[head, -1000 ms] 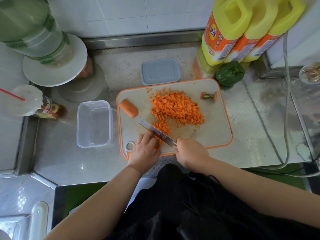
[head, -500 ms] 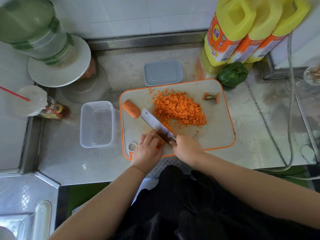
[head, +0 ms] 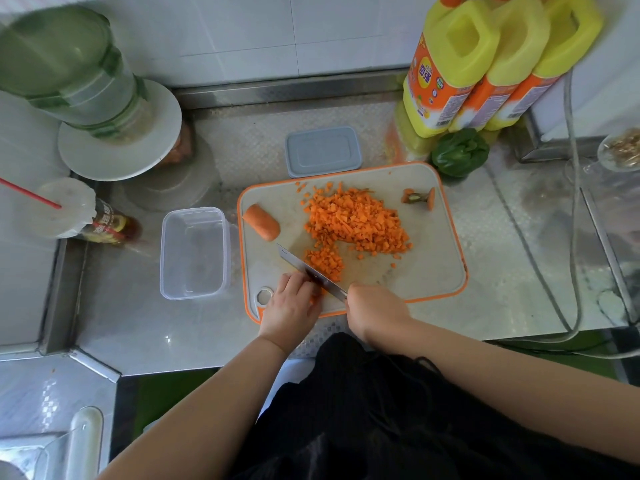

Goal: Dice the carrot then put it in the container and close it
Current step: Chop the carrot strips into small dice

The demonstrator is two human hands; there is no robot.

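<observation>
My right hand is wrapped round the handle of the knife, at the near edge of the board. The blade runs from my hand away and to the left, its tip pointing toward the far left corner of the board, edge down on the surface. My left hand sits just left of the blade with its fingers curled down over some carrot strips; only a bit of orange shows between my fingers and the blade, so I cannot tell which way those strips lie.

The diced carrot lies in a broad heap across the middle of the board, with a smaller clump close to the blade on its far side. A carrot stub, uncut, lies near the left edge of the board, its long axis slanting from far left to near right, rounded end toward the far left. The carrot top lies near the far right corner.

The container stands open on the counter just left of the board, long side running away from me. Its lid lies flat beyond the board's far edge. A green pepper sits by the far right corner, in front of three yellow bottles.
</observation>
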